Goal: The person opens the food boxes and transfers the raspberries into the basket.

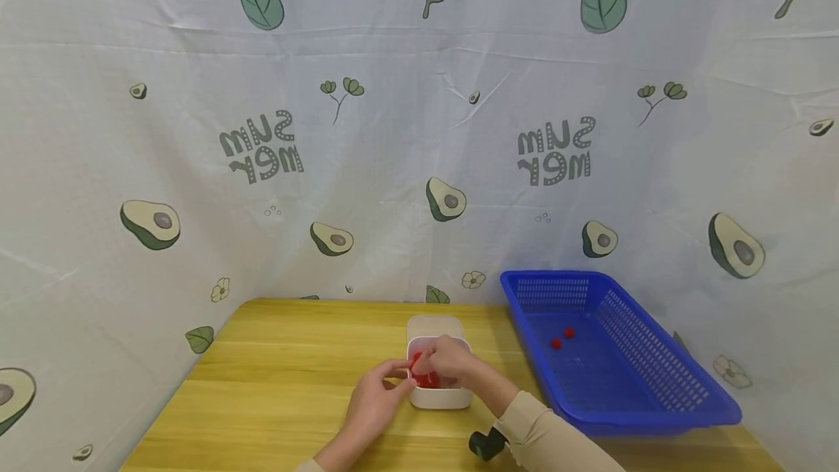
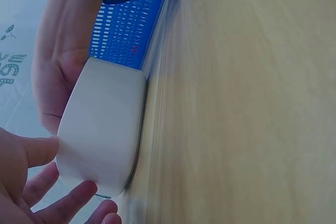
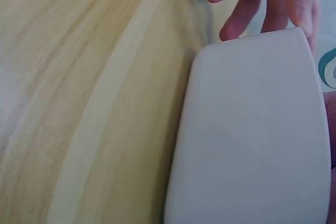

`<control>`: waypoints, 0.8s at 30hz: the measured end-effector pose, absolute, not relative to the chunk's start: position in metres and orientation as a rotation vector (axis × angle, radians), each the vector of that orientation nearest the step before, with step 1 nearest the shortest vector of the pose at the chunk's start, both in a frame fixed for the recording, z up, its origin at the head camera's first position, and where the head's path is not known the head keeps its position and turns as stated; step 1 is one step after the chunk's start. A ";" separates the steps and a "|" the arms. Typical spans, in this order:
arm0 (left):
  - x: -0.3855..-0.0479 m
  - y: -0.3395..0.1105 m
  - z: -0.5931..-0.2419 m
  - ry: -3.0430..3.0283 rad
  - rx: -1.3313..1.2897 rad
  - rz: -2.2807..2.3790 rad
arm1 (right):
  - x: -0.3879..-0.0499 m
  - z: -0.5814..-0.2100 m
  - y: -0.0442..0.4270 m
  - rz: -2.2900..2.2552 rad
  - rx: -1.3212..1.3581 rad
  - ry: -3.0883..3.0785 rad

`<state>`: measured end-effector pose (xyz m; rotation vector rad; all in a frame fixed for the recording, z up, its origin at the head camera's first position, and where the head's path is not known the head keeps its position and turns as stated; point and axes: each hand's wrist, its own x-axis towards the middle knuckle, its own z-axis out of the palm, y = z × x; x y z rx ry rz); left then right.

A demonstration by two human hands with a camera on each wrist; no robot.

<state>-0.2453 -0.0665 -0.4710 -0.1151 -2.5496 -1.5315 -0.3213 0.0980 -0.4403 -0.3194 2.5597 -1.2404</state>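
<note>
On the wooden table stands a small white box [image 1: 440, 399] with small red things [image 1: 427, 380] inside, their kind too small to tell. My left hand [image 1: 375, 403] is at its left side, thumb and fingertips touching the rim and wall. Both wrist views show the box's plain outer wall [image 2: 102, 124] close up; in the right wrist view the left hand's loosely spread fingers [image 3: 249, 3] meet its far end. My right hand [image 1: 448, 358] reaches down into the box from above. Its fingertips are among the red things, mostly hidden by the hand and the box wall.
A blue plastic basket [image 1: 645, 419] with perforated sides stands to the right, holding two small red pieces [image 1: 556, 343]. Behind the box lies a pale lid-like panel [image 1: 435, 325]. A patterned white curtain [image 1: 393, 130] hangs behind the table [image 1: 275, 377].
</note>
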 end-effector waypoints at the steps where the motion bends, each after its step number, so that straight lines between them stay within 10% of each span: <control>1: -0.245 -0.067 -0.471 -2.551 -0.112 -1.534 | -0.322 -0.440 0.098 -1.240 -0.322 2.560; 24: -0.245 -0.064 -0.468 -2.578 -0.058 -1.584 | -0.338 -0.388 0.129 -1.335 -0.246 2.538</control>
